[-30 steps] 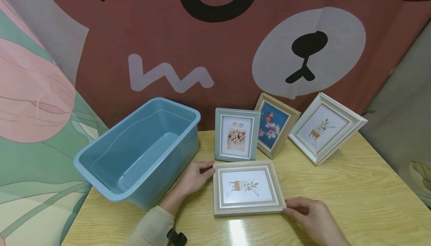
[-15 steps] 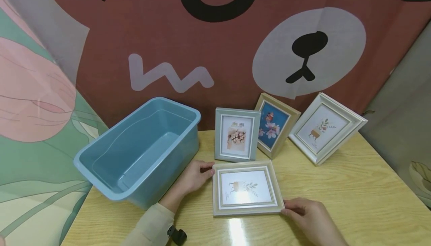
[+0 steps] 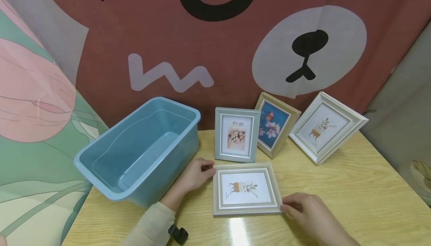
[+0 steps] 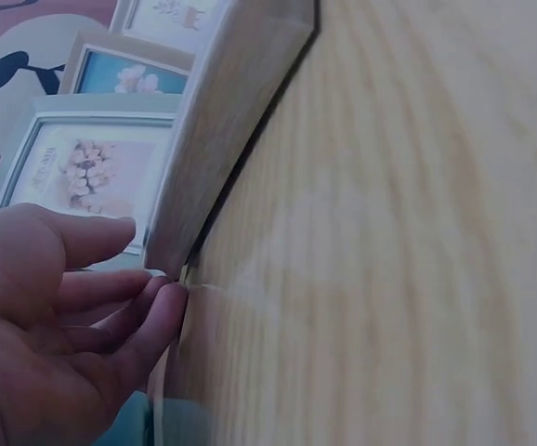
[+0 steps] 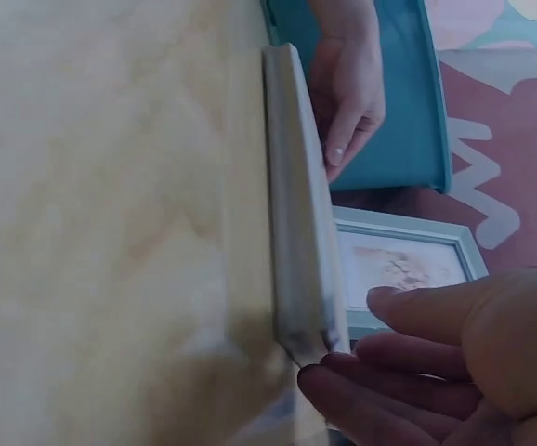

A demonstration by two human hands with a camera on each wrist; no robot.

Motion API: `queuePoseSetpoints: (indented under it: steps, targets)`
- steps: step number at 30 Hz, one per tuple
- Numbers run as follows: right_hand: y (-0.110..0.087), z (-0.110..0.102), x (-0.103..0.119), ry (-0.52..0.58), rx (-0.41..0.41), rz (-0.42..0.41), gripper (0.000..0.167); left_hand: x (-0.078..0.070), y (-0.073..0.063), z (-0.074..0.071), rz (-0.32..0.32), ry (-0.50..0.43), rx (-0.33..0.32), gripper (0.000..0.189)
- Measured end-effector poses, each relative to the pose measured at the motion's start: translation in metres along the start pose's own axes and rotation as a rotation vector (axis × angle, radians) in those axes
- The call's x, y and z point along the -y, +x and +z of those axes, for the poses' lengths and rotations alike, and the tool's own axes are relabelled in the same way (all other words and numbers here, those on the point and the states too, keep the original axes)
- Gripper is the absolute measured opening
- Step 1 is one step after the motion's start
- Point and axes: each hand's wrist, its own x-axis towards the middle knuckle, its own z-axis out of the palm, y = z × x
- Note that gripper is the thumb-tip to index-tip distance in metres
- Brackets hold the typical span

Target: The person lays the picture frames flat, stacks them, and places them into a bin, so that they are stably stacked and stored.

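Observation:
A cream picture frame [image 3: 247, 211] with a plant drawing lies face up on the wooden table, between both hands. At its upper left corner is my left hand [image 3: 195, 177]; in the left wrist view the fingertips [image 4: 171, 302] touch the edge by the tabletop while the thumb stays apart. My right hand [image 3: 311, 216] is at the lower right corner. The right wrist view has its fingertips [image 5: 317, 379] at that corner, thumb lifted off the face. Right behind the lying frame stands a grey-green frame [image 3: 218, 137] with a flower picture.
To the left, beside my forearm, is a blue plastic tub [image 3: 168, 160]. A tan frame [image 3: 283, 141] with a blossom photo and a white frame [image 3: 343, 135] stand tilted at the back right. A printed cloth [image 3: 232, 59] hangs behind the wooden table [image 3: 370, 201].
The lying frame's right edge has shifted slightly left, and its top edge sits a little lower, farther from the grey-green frame. The right hand has moved slightly up and left with it.

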Motion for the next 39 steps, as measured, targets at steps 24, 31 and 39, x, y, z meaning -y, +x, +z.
queuePoseSetpoints:
  steps: [24,31,39]
  targets:
    - [0.043,-0.045,0.016,0.219,-0.347,-0.319,0.024,-0.009,0.019,-0.003,-0.079,-0.223,-0.132,0.046]
    - [0.050,-0.053,0.024,0.228,-0.347,-0.318,0.022,-0.008,0.025,-0.003,-0.095,-0.265,-0.127,0.050]
    - [0.058,-0.062,0.027,0.226,-0.370,-0.330,0.022,-0.009,0.031,-0.002,-0.103,-0.278,-0.113,0.051]
